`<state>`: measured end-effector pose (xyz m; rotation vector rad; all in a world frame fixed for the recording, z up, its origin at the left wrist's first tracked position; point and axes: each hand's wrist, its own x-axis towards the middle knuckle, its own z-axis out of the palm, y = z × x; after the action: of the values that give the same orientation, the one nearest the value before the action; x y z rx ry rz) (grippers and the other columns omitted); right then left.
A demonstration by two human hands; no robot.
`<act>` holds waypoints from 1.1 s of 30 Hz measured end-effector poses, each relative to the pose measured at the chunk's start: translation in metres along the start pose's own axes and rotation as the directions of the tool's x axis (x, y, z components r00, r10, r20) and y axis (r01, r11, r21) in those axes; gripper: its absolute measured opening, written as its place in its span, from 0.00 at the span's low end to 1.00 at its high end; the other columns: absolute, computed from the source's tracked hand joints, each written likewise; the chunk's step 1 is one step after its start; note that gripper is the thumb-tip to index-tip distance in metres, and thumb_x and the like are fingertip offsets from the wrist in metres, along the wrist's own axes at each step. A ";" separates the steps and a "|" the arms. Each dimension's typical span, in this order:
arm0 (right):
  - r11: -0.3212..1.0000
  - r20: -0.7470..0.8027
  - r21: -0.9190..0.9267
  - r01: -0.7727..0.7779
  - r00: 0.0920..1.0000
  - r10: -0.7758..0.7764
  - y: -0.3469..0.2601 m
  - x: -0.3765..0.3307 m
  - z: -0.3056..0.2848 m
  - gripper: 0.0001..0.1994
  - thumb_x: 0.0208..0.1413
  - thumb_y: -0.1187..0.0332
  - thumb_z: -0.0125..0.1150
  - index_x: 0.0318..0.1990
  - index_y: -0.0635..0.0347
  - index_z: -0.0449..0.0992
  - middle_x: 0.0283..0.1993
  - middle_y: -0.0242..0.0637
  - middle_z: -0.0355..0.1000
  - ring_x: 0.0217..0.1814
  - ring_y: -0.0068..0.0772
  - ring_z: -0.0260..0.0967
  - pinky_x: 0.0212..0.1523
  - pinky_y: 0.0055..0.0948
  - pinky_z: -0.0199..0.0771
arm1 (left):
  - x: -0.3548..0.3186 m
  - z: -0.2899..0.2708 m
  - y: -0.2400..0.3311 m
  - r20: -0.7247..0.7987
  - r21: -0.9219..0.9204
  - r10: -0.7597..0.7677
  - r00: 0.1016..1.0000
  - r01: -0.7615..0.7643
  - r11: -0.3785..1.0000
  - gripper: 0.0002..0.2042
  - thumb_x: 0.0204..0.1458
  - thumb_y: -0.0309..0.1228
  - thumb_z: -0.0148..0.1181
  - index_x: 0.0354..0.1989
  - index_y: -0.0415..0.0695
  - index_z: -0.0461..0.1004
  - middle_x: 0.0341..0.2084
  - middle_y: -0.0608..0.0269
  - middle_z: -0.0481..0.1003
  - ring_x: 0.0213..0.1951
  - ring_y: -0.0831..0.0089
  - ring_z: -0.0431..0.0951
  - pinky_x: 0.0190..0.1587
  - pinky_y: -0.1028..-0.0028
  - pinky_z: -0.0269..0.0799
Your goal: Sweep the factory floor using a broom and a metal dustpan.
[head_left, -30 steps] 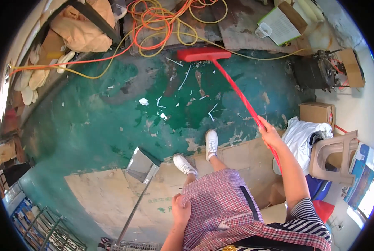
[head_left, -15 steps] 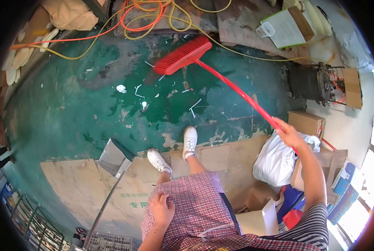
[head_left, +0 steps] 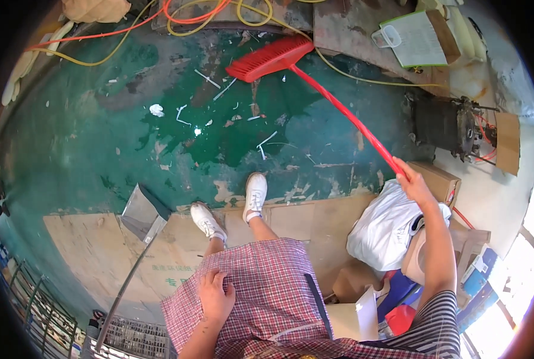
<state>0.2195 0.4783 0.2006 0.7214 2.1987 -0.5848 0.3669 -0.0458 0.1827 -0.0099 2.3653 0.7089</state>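
My right hand is closed around the red handle of a broom, out to the right. The broom's wide red head with bristles is on the green floor ahead, beside thin white strips of litter. Over the checked apron in front of me hangs my left hand, empty, with its fingers loosely bent and the thumb apart. To its left, a grey long-handled dustpan rests at the edge of the cardboard sheet, its handle running down toward a grey crate.
A crumpled white scrap and other litter dot the floor. Orange and yellow hoses lie at the far side. On the right are a dark machine, a white bag and cardboard boxes. A metal rack stands lower left.
The view has shifted, so the floor sits higher and further left. The broom head has moved a little to the right and away from the white strips, uncovering more of them.
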 end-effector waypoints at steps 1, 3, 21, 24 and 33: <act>1.000 -0.005 -0.008 0.001 1.000 -0.001 0.005 0.006 -0.013 0.21 0.52 0.72 0.49 0.55 0.47 0.62 0.47 0.44 0.68 0.42 0.37 0.70 0.43 0.31 0.67 | 0.002 0.000 0.004 0.008 0.016 0.008 1.000 -0.009 1.000 0.15 0.33 0.25 0.58 0.34 0.41 0.69 0.38 0.55 0.68 0.40 0.57 0.67 0.43 0.63 0.63; 0.840 -0.139 -0.254 0.479 0.842 -0.522 -0.005 0.011 -0.037 0.21 0.52 0.72 0.49 0.55 0.47 0.62 0.37 0.39 0.69 0.29 0.28 0.67 0.37 0.28 0.68 | 0.003 0.003 0.007 -0.005 0.018 0.008 1.000 -0.008 1.000 0.15 0.33 0.25 0.58 0.34 0.41 0.69 0.38 0.56 0.68 0.40 0.57 0.67 0.43 0.63 0.63; 0.966 0.079 -0.243 0.088 0.994 -0.071 0.055 -0.104 -0.050 0.20 0.46 0.64 0.56 0.49 0.48 0.68 0.39 0.47 0.71 0.41 0.48 0.68 0.41 0.39 0.68 | 0.161 0.013 0.035 -0.386 -0.197 -0.084 0.919 0.007 0.980 0.06 0.36 0.22 0.55 0.26 0.43 0.71 0.24 0.55 0.72 0.30 0.56 0.70 0.34 0.64 0.65; 0.957 0.036 -0.284 -0.057 0.997 0.070 0.118 -0.036 -0.016 0.21 0.41 0.60 0.59 0.47 0.49 0.69 0.35 0.46 0.72 0.38 0.50 0.69 0.40 0.41 0.69 | 0.289 0.018 0.052 -0.394 -0.334 -0.189 0.899 0.052 0.941 0.06 0.41 0.24 0.53 0.28 0.42 0.75 0.24 0.56 0.75 0.27 0.63 0.74 0.32 0.71 0.68; 0.960 0.100 -0.241 -0.141 0.980 0.169 0.194 0.091 0.076 0.15 0.34 0.66 0.56 0.36 0.52 0.73 0.31 0.46 0.72 0.36 0.50 0.69 0.38 0.41 0.69 | 0.599 0.076 0.215 -0.224 -0.028 0.282 0.933 -0.295 0.955 0.13 0.39 0.23 0.46 0.33 0.44 0.75 0.34 0.51 0.73 0.39 0.56 0.73 0.42 0.65 0.68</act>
<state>0.3317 0.6046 0.0483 0.7069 2.0341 -0.2770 -0.0964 0.2776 -0.1189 0.2516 2.5835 0.9629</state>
